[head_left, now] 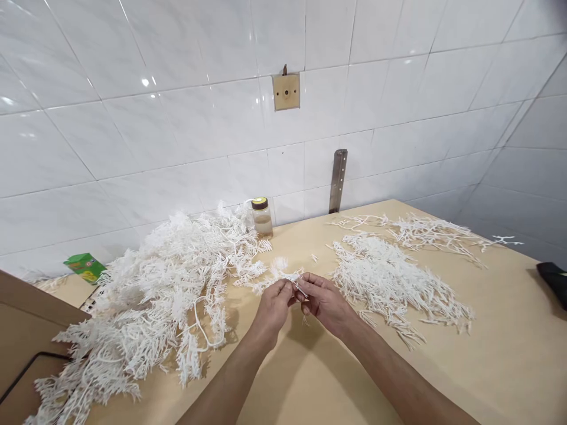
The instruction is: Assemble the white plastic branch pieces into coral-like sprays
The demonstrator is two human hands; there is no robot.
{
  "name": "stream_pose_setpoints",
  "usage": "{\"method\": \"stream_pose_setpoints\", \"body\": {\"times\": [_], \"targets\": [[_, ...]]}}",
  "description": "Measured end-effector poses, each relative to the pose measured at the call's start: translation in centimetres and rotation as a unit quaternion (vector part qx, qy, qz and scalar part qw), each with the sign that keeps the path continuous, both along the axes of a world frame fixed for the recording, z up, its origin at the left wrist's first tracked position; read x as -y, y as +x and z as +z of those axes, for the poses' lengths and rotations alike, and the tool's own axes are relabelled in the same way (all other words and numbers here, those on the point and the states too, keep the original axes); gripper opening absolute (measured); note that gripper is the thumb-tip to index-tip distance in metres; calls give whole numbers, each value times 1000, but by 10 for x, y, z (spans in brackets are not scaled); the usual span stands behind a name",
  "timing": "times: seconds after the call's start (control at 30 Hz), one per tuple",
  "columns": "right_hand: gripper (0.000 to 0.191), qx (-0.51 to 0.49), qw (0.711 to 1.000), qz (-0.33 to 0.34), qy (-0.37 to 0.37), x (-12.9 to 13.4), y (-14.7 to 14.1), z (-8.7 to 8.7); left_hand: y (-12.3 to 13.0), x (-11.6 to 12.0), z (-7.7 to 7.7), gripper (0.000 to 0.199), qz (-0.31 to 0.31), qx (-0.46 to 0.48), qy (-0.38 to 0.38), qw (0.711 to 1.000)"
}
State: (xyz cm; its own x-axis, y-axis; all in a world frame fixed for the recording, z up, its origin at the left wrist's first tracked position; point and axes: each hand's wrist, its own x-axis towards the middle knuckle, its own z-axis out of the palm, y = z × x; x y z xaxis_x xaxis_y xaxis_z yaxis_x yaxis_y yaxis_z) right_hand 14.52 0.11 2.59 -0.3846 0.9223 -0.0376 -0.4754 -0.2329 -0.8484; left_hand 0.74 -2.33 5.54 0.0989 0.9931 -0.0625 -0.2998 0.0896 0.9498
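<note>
Close together over the middle of the table, my left hand (273, 307) and my right hand (325, 301) both pinch a small white feathery plastic sprig (290, 276). Its fronds stick out beyond the fingertips, while the gripped part is mostly hidden. To the left lies a large heap of white branching fronds (163, 295), reaching almost to my left hand. A flatter pile of thin white sprigs (394, 283) spreads to the right of my right hand. Behind that pile lie bare white stems (434, 233).
A jar with a dark and yellow lid (263, 219) stands by the wall. The green box (85, 267) is at the left, behind a brown carton (31, 336). A metal strip (338, 180) leans on the wall. Some black object (553, 283) sits at the right edge.
</note>
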Motion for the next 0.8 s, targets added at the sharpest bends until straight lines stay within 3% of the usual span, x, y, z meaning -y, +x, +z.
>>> {"method": "stream_pose_setpoints", "body": {"times": [0.1,0.23,0.4,0.57,0.7,0.8], "targets": [[29,-12,999,19,-23,2,-2,1,7,-1,1,23,-49,103,-46,992],[29,-19,999,2,-33,4,-3,3,12,-8,-4,30,43,169,-77,982],[34,74,997,-32,18,5,-8,-6,13,-15,-9,24,137,78,-46,986],[33,205,965,-114,116,5,-11,-12,6,-23,-20,22,224,-88,-3,971],[31,249,947,-139,151,4,-2,-4,0,-25,-26,21,212,-136,23,967],[31,255,936,-183,160,0,9,4,0,-24,-26,23,163,-125,21,978]]}}
